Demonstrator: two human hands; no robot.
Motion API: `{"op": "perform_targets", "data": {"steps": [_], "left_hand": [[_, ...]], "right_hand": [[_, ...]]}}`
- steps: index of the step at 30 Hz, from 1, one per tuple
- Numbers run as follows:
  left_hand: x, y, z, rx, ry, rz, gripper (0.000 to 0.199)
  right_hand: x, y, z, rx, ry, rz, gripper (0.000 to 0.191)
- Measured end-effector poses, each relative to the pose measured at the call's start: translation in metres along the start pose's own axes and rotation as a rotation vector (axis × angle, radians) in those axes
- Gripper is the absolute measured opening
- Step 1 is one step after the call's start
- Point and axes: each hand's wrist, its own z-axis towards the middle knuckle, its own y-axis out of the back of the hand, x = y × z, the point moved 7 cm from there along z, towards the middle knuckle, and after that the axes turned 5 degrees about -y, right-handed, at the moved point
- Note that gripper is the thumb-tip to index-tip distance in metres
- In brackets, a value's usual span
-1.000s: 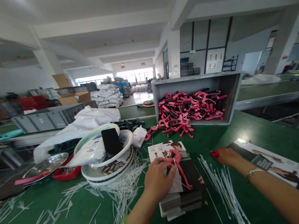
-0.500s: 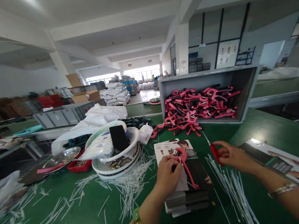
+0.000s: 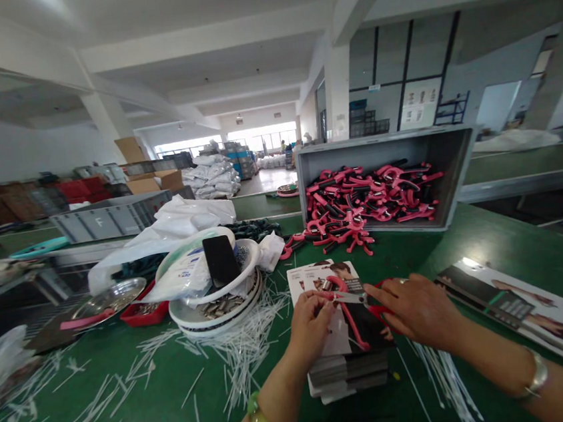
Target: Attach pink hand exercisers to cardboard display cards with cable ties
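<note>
My left hand (image 3: 310, 322) is closed at the head end of pink-handled clippers (image 3: 357, 327), which lie on the top card of a stack of printed cards (image 3: 298, 277). Its fingertips hide what else they may pinch. In my right hand (image 3: 420, 310) are red-handled scissors (image 3: 351, 299), blades pointing left, their tips at the left fingertips and across the clippers. Loose white plastic ties (image 3: 447, 375) lie below my right hand. More printed cards (image 3: 528, 309) rest to the right of it.
A grey crate (image 3: 458, 172) on its side holds many pink and black clippers (image 3: 370, 191), some spilling out. White bowls (image 3: 223, 324) with metal parts, a phone (image 3: 221, 261), a red tray (image 3: 144, 313) and a metal dish (image 3: 114, 296) stand left. White ties (image 3: 251, 355) litter the green table.
My right hand has moved left with the scissors, whose blades now reach the left fingertips over the clippers. My left hand stays at the clippers.
</note>
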Motion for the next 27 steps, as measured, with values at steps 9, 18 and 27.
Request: {"op": "perform_targets", "data": {"steps": [9, 18, 27], "left_hand": [[0.000, -0.004, -0.003, 0.030, -0.076, 0.069, 0.019], [-0.007, -0.007, -0.005, 0.021, -0.147, 0.174, 0.016], [-0.004, 0.001, -0.006, -0.103, -0.134, 0.163, 0.021]], "right_hand": [[0.008, -0.006, 0.004, -0.020, 0.019, 0.013, 0.029], [0.019, -0.019, 0.009, 0.017, 0.037, -0.062, 0.035], [0.018, -0.033, 0.020, 0.141, 0.135, 0.014, 0.022]]}}
